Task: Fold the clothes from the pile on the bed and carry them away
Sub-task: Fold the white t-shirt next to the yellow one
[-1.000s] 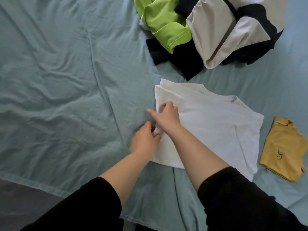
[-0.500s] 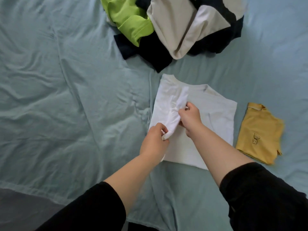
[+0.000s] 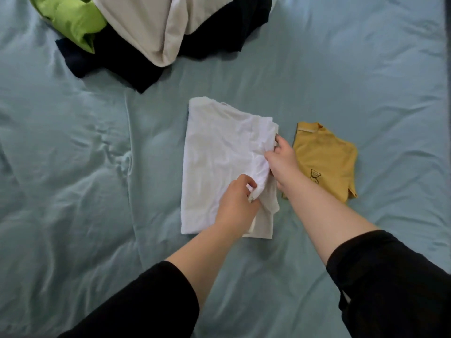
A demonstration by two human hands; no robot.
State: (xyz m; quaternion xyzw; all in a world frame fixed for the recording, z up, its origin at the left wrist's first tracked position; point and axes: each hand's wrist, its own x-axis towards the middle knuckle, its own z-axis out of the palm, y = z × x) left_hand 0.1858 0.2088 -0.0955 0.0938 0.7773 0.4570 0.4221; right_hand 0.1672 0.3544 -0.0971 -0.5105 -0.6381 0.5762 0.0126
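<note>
A white T-shirt (image 3: pixel 214 162) lies folded into a narrow rectangle in the middle of the bed. My left hand (image 3: pixel 235 203) pinches its folded-over edge near the lower right. My right hand (image 3: pixel 280 159) grips the same edge higher up, at the shirt's right side. A folded yellow shirt (image 3: pixel 324 159) with a small bear print lies just right of it, partly behind my right wrist. The pile (image 3: pixel 156 28) of green, beige, white and dark navy clothes sits at the top left.
The bed sheet (image 3: pixel 85 179) is light blue and wrinkled, with broad bare stretches left of the white shirt and to the far right. The bed's right edge (image 3: pixel 447 93) shows at the frame's border.
Both hands carried the shirt's left side over to the right, so the shirt is now narrower. The hands went from its left edge to its right edge. The view shifted right.
</note>
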